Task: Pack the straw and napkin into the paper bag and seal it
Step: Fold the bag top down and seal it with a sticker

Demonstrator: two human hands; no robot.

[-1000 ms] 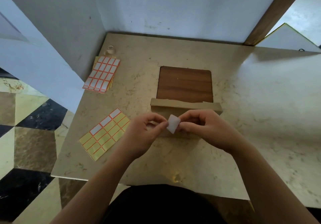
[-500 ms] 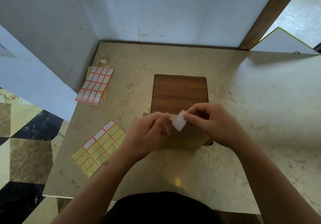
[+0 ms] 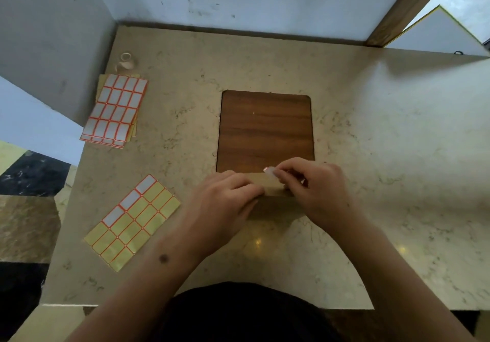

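A small brown paper bag [image 3: 273, 203] lies flat at the near edge of the wooden board [image 3: 265, 129], its top folded over. My left hand [image 3: 225, 203] presses down on the bag's left side. My right hand [image 3: 315, 190] pinches a white sticker label [image 3: 270, 172] at the folded edge of the bag. Both hands cover most of the bag. The straw and napkin are not visible.
A mostly used yellow label sheet [image 3: 132, 222] lies left of my hands. A stack of full red-bordered label sheets [image 3: 115, 109] sits at the far left, with a small tape roll [image 3: 126, 62] behind it. The marble table [image 3: 384, 156] ends at walls on the far and left sides.
The folded bag has come down flat on the table near the board. My right hand has lowered the white label from in front of me onto the bag's folded edge.
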